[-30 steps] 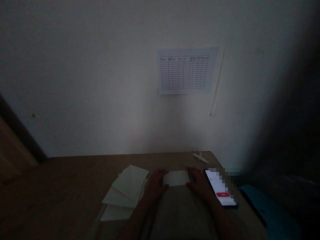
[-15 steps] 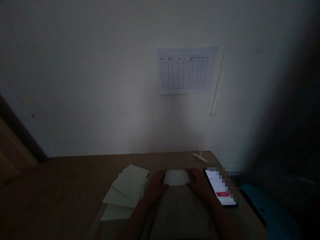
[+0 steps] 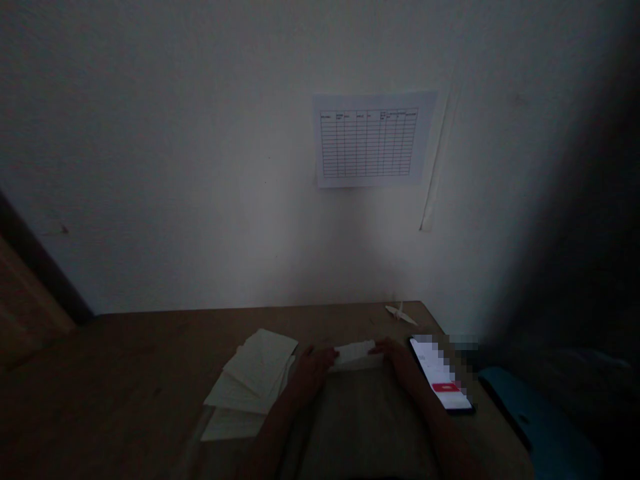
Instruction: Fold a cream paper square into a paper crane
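Observation:
A small white sheet of paper [image 3: 354, 360] lies on the brown table between my hands, its far part folded over toward me. My left hand [image 3: 316, 368] has its fingers on the left end of the paper. At the right end, my right hand [image 3: 395, 357] pinches the far corner. Left of my left hand is a fanned pile of white paper sheets [image 3: 255, 373]. The dim light hides the finer creases and some of the fingers.
A phone with a lit screen [image 3: 437, 377] lies right of my right hand. Near the table's back edge sits a small folded paper figure [image 3: 401, 315]. A printed table sheet [image 3: 369, 143] hangs on the wall. A blue object [image 3: 545, 420] is at the lower right.
The paper between my hands was flat and is now folded over at its far side, looking narrower and slightly slanted. My fingers have shifted along its ends.

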Demonstrator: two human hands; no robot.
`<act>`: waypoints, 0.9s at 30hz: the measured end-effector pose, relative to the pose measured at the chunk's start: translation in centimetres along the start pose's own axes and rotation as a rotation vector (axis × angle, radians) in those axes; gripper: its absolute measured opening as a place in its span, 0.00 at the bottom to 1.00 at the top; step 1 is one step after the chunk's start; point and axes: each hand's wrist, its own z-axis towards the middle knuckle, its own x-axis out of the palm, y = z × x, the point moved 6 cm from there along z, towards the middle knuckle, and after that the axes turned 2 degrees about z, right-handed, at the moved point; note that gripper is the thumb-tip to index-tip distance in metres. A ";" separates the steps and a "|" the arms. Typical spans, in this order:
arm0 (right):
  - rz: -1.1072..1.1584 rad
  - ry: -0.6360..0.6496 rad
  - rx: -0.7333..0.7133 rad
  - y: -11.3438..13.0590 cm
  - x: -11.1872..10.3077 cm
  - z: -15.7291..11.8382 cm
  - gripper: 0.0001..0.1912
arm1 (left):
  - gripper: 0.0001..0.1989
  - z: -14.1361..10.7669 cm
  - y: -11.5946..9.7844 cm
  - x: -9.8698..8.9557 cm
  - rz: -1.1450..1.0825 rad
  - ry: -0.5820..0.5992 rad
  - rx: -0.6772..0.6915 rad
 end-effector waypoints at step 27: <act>-0.435 0.154 -0.073 5.2 1.7 -1.9 0.24 | 0.37 -0.5 -0.5 0.6 0.288 -0.026 0.044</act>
